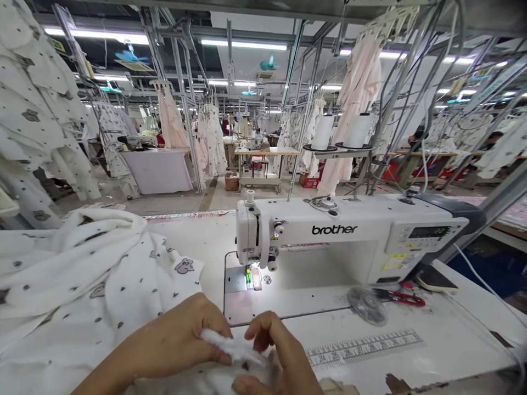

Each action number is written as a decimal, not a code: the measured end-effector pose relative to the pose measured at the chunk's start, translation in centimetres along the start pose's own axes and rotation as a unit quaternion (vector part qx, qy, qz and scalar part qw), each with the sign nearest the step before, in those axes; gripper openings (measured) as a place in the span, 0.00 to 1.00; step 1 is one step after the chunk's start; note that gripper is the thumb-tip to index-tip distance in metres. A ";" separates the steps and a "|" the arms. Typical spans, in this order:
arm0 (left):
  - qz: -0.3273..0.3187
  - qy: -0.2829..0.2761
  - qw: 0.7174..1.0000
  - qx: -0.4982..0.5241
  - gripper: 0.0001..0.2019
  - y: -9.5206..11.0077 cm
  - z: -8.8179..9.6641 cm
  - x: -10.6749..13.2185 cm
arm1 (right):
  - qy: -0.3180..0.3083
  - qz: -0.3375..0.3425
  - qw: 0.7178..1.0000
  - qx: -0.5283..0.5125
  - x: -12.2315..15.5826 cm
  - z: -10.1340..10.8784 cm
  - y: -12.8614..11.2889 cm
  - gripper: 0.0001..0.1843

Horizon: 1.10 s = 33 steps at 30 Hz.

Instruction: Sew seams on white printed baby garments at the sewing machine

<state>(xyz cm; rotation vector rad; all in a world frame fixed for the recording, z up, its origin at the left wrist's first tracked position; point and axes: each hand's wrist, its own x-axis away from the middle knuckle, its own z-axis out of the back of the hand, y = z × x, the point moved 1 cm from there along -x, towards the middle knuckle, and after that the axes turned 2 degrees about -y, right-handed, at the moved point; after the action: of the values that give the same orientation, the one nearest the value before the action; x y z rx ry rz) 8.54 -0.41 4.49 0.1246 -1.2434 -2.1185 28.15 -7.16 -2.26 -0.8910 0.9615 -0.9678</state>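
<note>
My left hand [177,340] and my right hand [275,351] both pinch a folded edge of soft white fabric [230,345] just in front of the sewing machine. That fabric runs into a white garment printed with small grey animals [94,280], heaped on the table to my left. A white Brother sewing machine [333,230] stands beyond my hands, with its presser foot and needle area [249,277] lit and nothing under the foot. Neither hand touches the machine.
A measuring scale [364,348] is stuck on the white table [448,329]. Red-handled scissors [405,298] and a clear round disc [366,305] lie right of the machine. Thread cones [323,131] stand behind it. Garments hang on racks [358,82], with other workstations beyond.
</note>
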 end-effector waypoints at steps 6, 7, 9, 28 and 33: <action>0.010 0.023 0.999 -0.047 0.09 0.2 -0.3 0.2 | -0.011 0.026 0.998 0.055 -1.3 -1.2 0.9 0.19; 0.009 0.018 0.998 -0.058 0.10 0.2 -0.2 0.3 | -0.011 0.024 0.998 0.060 -1.4 -1.4 1.2 0.15; 0.025 0.019 0.996 -0.084 0.07 0.1 0.0 0.8 | -0.010 0.011 0.998 0.065 -1.4 -1.6 1.7 0.11; -0.017 0.050 0.976 -0.210 0.04 0.2 1.0 0.8 | 0.019 -0.037 0.997 0.061 -0.3 -0.9 3.0 0.09; -0.018 0.081 0.980 -0.182 0.06 1.4 0.6 1.0 | 0.007 -0.013 1.000 0.024 -0.2 -0.9 2.4 0.09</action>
<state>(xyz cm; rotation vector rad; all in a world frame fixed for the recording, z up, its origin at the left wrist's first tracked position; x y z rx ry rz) 8.20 -1.06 6.16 0.1566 -0.7512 -2.2790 27.90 -6.38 -4.68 -0.8596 0.9358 -1.0162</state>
